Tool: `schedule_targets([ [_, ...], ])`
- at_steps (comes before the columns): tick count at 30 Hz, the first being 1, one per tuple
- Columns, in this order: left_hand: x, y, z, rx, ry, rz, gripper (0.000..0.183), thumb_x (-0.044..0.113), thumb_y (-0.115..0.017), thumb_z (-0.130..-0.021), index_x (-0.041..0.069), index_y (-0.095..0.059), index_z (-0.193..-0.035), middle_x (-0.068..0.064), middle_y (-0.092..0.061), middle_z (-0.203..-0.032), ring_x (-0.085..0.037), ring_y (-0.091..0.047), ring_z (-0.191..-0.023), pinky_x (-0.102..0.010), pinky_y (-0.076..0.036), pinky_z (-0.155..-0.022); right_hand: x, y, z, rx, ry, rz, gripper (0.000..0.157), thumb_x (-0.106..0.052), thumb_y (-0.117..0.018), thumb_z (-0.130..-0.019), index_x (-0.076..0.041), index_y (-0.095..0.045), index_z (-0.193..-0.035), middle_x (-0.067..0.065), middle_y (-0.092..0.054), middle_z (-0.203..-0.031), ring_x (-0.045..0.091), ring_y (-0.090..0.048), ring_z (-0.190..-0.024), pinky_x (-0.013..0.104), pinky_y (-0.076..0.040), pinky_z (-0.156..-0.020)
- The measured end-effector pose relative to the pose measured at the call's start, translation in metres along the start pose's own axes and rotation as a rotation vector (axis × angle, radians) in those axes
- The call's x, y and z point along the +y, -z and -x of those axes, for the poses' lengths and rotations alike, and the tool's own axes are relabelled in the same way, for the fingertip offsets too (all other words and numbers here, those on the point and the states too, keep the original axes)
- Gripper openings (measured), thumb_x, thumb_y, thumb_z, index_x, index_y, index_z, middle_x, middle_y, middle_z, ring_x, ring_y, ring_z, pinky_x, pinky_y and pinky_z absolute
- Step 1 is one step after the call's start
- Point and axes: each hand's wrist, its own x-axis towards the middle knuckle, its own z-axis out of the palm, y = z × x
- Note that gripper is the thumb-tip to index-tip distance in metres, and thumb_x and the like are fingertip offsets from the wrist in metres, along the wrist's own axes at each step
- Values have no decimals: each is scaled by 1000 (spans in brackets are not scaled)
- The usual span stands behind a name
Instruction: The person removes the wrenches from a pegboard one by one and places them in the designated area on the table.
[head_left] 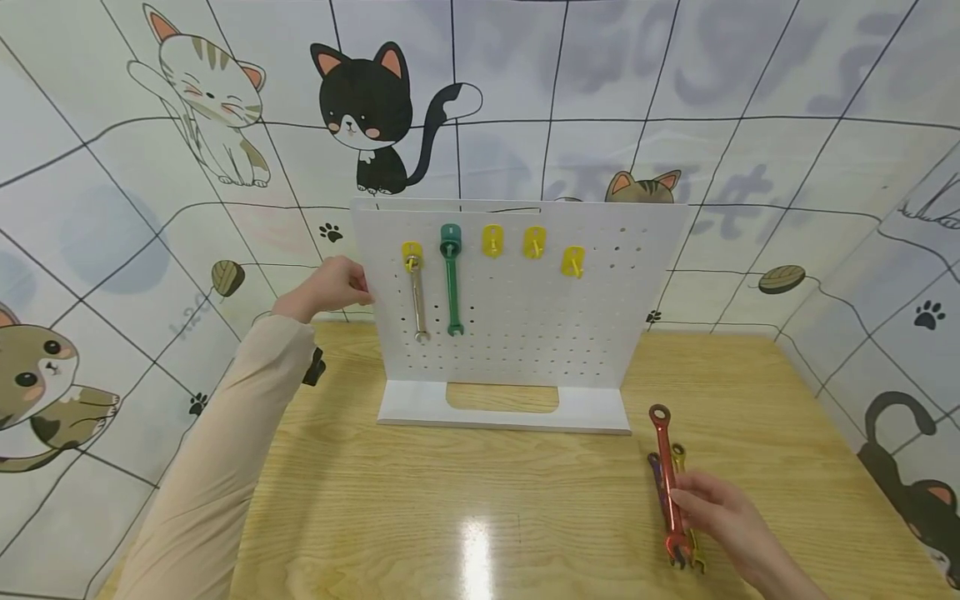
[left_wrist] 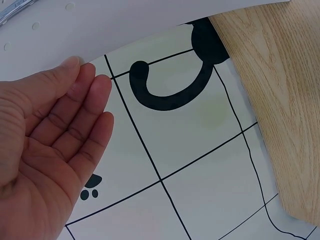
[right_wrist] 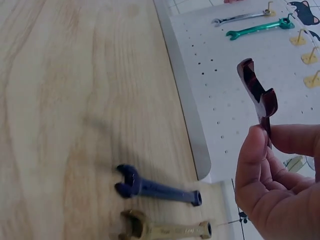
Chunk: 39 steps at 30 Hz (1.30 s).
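My right hand (head_left: 716,508) pinches a red combination wrench (head_left: 664,475) by its shaft, ring end pointing up and away, above the table. In the right wrist view the wrench's open end (right_wrist: 260,90) rises from between thumb and fingers. On the table just below lie a blue-purple wrench (right_wrist: 160,190) and a gold wrench (right_wrist: 172,230), side by side. At the left edge of the white pegboard (head_left: 525,325), my left hand (head_left: 330,287) grips the board's side. Its thumb and fingertips meet the edge in the left wrist view.
A silver wrench (head_left: 418,300) and a green wrench (head_left: 452,287) hang from hooks on the board. Three yellow hooks (head_left: 492,241) to their right hold nothing. The board's white base (head_left: 412,403) stands on the wooden table (head_left: 375,500), with a cat-patterned wall covering (head_left: 510,100) behind.
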Motion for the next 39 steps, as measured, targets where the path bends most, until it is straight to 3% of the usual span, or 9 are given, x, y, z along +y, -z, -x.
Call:
schedule_targets([
  [9,1,2,0,-2,-17,-22,6,-1,-67,-80,-6,-66,-78,-15,-67,-78,-23,-58,-71,-33,-47,-66,14,17,9,31,-144,46,40,-16,-52,-96,14,-47,-122,4,-62,-100,7,-58,-87,28,-50,-76],
  [23,2,2,-1,-1,-12,-23,7,0,-67,-81,-6,-66,-78,-15,-67,-78,-22,-57,-70,-32,-46,-64,36,48,10,87,-279,42,36,-17,-51,-97,12,-51,-118,1,-62,-98,7,-59,-83,30,-50,-74],
  [39,0,1,0,-9,-2,-22,8,0,-67,-81,-6,-65,-75,-12,-66,-74,-20,-53,-66,-29,-44,-61,45,57,5,105,-299,60,36,-13,-55,-93,15,-54,-114,0,-65,-87,12,-62,-74,29,-51,-66],
])
